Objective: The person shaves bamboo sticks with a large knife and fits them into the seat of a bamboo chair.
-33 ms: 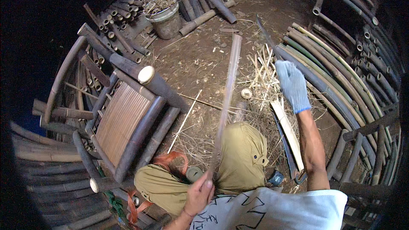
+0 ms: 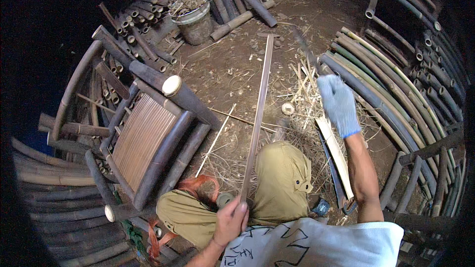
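Observation:
My left hand [image 2: 230, 221], bare, is closed around the near end of a long brownish bamboo strip [image 2: 262, 96]. The strip slants up and away past my knee, its far end over the dirt floor. On my right hand [image 2: 339, 104] is a light blue-grey knit glove. Its fingers are wrapped round the handle of a long dark-bladed knife [image 2: 306, 44], whose handle is mostly hidden and whose blade is blurred. The blade points away and a little left, apart from the strip. Pale shavings [image 2: 306, 86] lie beside the glove.
A bamboo chair frame [image 2: 163, 163] with a slatted panel stands at left. A split pale bamboo piece [image 2: 334, 153] and a saw [image 2: 330, 170] lie by my right forearm. Bamboo poles [image 2: 386, 84] are stacked at right. A bucket of scraps [image 2: 193, 22] stands at the back.
The strip's far end has shifted slightly left and looks sharper. The knife has swung a little, its blade more blurred. The gloved hand has moved slightly nearer to me.

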`<state>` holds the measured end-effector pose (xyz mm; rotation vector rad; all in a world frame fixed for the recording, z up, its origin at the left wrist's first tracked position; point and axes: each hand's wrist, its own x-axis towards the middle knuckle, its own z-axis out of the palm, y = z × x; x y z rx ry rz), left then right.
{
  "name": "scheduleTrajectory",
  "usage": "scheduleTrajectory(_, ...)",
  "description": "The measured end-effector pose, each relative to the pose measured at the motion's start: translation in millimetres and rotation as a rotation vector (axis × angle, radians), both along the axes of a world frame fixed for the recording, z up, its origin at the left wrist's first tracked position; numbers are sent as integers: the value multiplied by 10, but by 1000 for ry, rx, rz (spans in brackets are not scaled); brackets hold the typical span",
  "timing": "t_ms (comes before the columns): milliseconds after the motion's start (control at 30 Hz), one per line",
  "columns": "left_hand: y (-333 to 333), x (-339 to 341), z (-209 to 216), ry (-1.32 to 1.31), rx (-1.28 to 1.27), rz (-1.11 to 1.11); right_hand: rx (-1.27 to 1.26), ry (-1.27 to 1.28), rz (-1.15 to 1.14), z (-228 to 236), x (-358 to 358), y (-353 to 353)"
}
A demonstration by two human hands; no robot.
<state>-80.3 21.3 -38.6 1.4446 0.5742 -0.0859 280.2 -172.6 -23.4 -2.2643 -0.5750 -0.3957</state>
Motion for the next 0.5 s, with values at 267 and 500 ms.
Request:
scheduleTrajectory(267, 118, 941, 189, -331, 612, 25, -248, 16, 320, 135, -1071, 435)
scheduleTrajectory(500, -44, 527, 64, -327, 739, -46, -138, 14, 118, 51, -638, 307)
